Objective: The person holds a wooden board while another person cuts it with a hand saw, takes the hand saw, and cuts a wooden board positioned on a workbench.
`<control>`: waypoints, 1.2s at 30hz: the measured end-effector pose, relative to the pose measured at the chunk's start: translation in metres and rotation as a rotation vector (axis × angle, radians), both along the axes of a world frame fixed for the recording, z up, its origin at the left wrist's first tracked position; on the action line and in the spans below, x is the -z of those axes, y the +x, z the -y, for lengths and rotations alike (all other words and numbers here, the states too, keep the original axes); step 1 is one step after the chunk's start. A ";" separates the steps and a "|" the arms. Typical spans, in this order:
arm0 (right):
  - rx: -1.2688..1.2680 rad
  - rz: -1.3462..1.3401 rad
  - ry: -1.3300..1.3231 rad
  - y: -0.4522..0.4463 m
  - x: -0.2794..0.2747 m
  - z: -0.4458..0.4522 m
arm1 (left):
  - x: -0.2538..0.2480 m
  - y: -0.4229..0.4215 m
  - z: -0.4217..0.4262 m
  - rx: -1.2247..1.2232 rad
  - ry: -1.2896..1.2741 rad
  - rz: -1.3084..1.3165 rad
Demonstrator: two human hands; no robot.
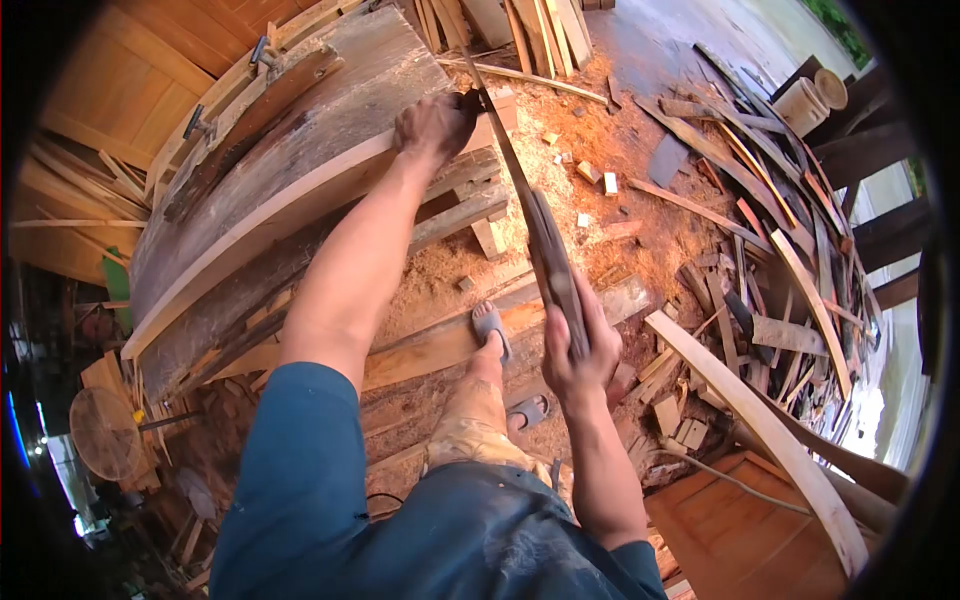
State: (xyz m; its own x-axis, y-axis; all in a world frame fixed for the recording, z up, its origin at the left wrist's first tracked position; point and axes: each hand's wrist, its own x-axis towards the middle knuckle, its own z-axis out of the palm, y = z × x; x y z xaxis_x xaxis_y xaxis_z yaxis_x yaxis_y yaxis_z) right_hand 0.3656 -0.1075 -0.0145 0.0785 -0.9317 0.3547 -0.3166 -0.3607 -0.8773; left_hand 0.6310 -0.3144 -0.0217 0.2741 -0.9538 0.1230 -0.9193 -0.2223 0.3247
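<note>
My right hand (582, 345) is wrapped round the wooden handle of a long, narrow saw (545, 235). Its thin dark blade, seen almost edge-on, points up and away past the end of the workbench. At the bench end, my left hand (435, 130) is closed beside the blade, over the end of a pale board (300, 190). Something dark shows at its fingers, but I cannot make out what they hold. The board runs along the near edge of the wide, worn bench top (370, 65).
Sawdust (600, 120) and small wood blocks (610, 183) cover the ground beyond. Scrap strips (790, 240) are heaped at right, near a long curved board (760, 430). Clamps (262, 52) sit at the bench's far side. My sandalled feet stand among planks (420, 355).
</note>
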 end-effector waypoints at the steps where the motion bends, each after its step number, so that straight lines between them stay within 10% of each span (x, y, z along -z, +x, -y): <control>1: -0.001 0.068 0.028 0.011 -0.002 0.013 | -0.014 -0.005 -0.006 0.000 0.010 -0.054; 10: -0.012 -0.108 -0.012 -0.059 0.009 -0.094 | 0.000 0.006 0.005 -0.060 0.130 -0.023; 16: 0.043 0.064 0.043 0.021 -0.003 0.019 | -0.015 -0.008 -0.008 -0.025 0.034 0.059; 23: -0.002 -0.178 0.019 -0.085 0.011 -0.120 | -0.008 0.001 0.003 -0.041 0.055 0.025; 36: -0.069 0.097 0.077 0.017 -0.030 0.030 | -0.020 0.006 -0.002 0.295 0.166 0.089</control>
State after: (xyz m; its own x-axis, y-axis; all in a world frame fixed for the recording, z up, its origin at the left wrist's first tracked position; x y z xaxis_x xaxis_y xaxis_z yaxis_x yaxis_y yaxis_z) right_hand 0.3827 -0.1379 0.0150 0.1124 -0.9499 0.2916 -0.2059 -0.3093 -0.9284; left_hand 0.6373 -0.3126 -0.0014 -0.0212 -0.9993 -0.0293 -0.9748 0.0142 0.2226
